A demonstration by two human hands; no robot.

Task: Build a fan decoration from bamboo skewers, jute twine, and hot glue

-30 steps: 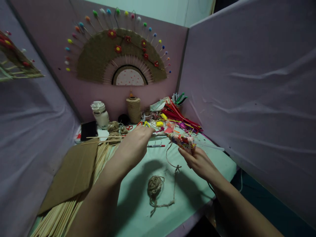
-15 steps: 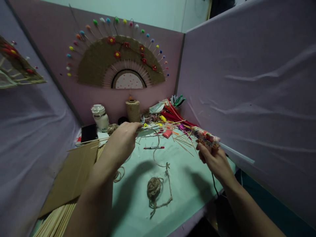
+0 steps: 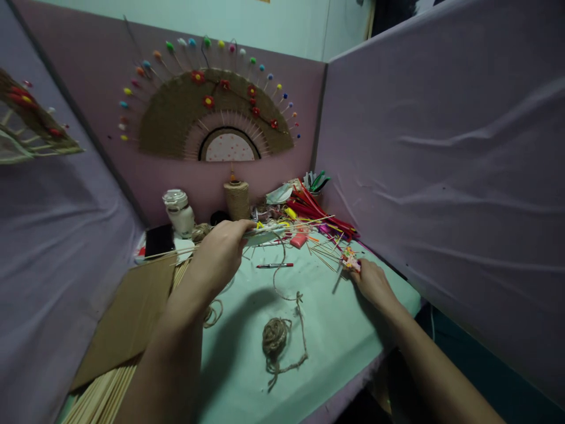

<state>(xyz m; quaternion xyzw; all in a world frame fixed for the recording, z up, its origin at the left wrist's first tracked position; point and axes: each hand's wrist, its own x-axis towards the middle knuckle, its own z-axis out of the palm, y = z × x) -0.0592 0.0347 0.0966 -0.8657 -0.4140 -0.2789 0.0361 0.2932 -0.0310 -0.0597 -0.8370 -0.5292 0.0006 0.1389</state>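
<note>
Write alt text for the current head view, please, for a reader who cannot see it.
A person's left hand holds thin sticks and the right hand a floral-patterned object, at a pale green table. A pen and a ball of twine lie on it; a fan with red flowers hangs behind.

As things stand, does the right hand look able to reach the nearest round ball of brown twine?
Probably yes: between the right hand and that ball I see only its loose strand, though the hand holds a multicoloured patterned tool, which might need putting down first.
</note>
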